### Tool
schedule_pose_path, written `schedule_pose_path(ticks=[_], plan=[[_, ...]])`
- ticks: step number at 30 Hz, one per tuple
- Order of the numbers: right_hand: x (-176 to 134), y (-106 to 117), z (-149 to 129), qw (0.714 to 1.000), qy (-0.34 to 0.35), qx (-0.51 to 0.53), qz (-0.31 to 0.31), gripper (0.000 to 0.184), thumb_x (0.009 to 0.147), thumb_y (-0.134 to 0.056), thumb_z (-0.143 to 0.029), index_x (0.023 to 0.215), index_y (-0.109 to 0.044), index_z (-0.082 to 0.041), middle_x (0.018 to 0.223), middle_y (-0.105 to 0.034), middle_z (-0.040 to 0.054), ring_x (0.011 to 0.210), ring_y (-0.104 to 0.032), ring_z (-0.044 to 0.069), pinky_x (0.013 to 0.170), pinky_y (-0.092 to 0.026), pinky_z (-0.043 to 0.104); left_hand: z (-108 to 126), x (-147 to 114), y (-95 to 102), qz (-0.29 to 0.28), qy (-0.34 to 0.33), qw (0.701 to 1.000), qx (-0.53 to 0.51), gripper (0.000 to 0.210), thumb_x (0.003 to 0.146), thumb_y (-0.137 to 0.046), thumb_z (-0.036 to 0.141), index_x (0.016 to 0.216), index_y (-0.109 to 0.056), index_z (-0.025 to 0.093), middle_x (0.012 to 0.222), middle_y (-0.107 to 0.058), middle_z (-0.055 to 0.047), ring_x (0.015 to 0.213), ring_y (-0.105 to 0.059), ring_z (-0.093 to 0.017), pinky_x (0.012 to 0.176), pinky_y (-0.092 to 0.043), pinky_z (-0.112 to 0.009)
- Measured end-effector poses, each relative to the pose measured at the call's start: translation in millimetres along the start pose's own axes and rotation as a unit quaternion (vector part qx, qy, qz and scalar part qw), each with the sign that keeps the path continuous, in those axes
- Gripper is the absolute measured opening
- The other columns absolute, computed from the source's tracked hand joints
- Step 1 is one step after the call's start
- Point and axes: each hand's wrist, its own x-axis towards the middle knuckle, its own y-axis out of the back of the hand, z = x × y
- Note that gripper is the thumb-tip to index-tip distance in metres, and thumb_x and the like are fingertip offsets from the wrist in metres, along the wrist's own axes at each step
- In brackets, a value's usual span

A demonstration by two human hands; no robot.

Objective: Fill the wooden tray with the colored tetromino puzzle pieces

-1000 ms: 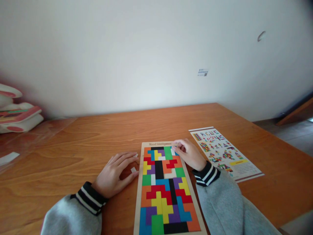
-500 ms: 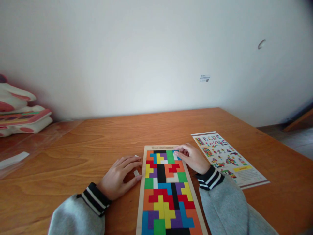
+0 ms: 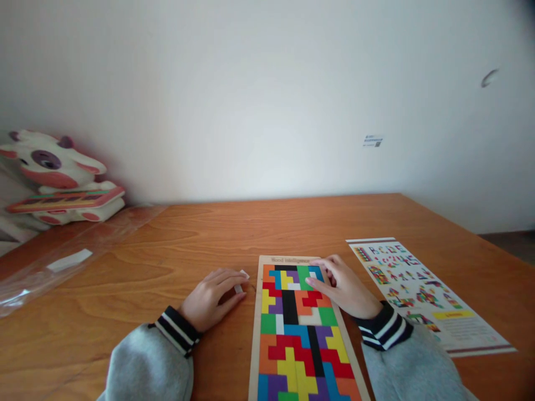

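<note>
The wooden block puzzle board lies flat on the worktop, directly in front of you, its long axis running away from you. Coloured blocks fill nearly the whole frame; one pale vacant cell shows near the board's middle.

Your right hand rests on the far right corner of the board, palm down. Its fingertips press on a small white piece seated among the green and blue blocks. The grip is narrow, fingers drawn together on top of that piece, not closed around it.

Your left hand lies on the worktop just beside the board's left edge, not touching the frame. Its fingers curl loosely over small white blocks; one shows at the fingertips, another under the fingers. You cannot tell whether the hand actually pinches them.

A printed pattern sheet lies flat to the right of the board, near your right sleeve. A clear plastic bag sits at the far left of the worktop. A plush cow toy rests against the wall beyond it.
</note>
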Motion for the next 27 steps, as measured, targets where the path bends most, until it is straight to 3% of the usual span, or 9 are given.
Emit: schedule_pose_path(ticks=[4, 7, 12, 16, 21, 27], plan=[[0, -8, -4, 0.998, 0.032, -0.044, 0.030, 0.040, 0.090, -0.059, -0.058, 0.111, -0.067, -0.024, 0.103, -0.060, 0.0075, 0.096, -0.065, 0.023, 0.087, -0.056, 0.040, -3, -1, 0.3, 0.005, 0.015, 1.000, 0.017, 0.026, 0.098, -0.057, 0.030, 0.123, -0.064, 0.024, 0.123, -0.072, -0.007, 0.113, -0.068, -0.021, 0.099, -0.056, -0.038], [0, -15, -7, 0.993, 0.048, -0.092, 0.051, 0.040, 0.093, -0.054, -0.056, 0.114, -0.066, -0.024, 0.106, -0.060, 0.0090, 0.101, -0.064, 0.025, 0.092, -0.053, 0.043, -1, 1, 1.5, -0.002, 0.026, 0.999, 0.024, 0.026, 0.098, -0.056, 0.029, 0.122, -0.064, 0.023, 0.121, -0.073, -0.007, 0.111, -0.069, -0.021, 0.097, -0.057, -0.037], [8, -23, -12, 0.988, 0.048, -0.132, 0.065, 0.039, 0.097, -0.049, -0.056, 0.113, -0.066, -0.024, 0.104, -0.063, 0.0087, 0.099, -0.065, 0.025, 0.090, -0.052, 0.042, 3, 2, 3.1, 0.013, 0.062, 0.998, 0.022, 0.023, 0.098, -0.048, 0.022, 0.113, -0.066, 0.023, 0.109, -0.076, -0.005, 0.100, -0.072, -0.018, 0.091, -0.059, -0.030], [18, -25, -15, 0.990, 0.041, -0.124, 0.059, 0.037, 0.099, -0.045, -0.054, 0.108, -0.066, -0.024, 0.105, -0.064, 0.0086, 0.100, -0.064, 0.025, 0.091, -0.050, 0.043, 8, 4, 2.1, 0.029, 0.108, 0.993, 0.023, 0.020, 0.098, -0.049, 0.028, 0.105, -0.067, 0.022, 0.098, -0.075, -0.004, 0.088, -0.072, -0.017, 0.083, -0.060, -0.028], [20, -23, -13, 0.995, 0.030, -0.066, 0.066, 0.045, 0.103, -0.033, -0.054, 0.097, -0.066, -0.024, 0.097, -0.065, 0.0085, 0.092, -0.064, 0.023, 0.085, -0.051, 0.041, 12, 7, -1.1, 0.058, 0.147, 0.986, 0.058, 0.021, 0.094, -0.060, 0.040, 0.101, -0.068, 0.022, 0.098, -0.075, -0.005, 0.089, -0.071, -0.020, 0.083, -0.059, -0.033], [16, -16, -11, 0.998, 0.021, -0.004, 0.057, 0.050, 0.101, -0.031, -0.060, 0.084, -0.061, -0.024, 0.089, -0.062, 0.0081, 0.084, -0.063, 0.022, 0.080, -0.052, 0.038, 9, 4, -1.5, 0.046, 0.176, 0.982, 0.042, 0.017, 0.093, -0.060, 0.037, 0.096, -0.069, 0.023, 0.091, -0.076, -0.001, 0.083, -0.071, -0.019, 0.079, -0.059, -0.032]])
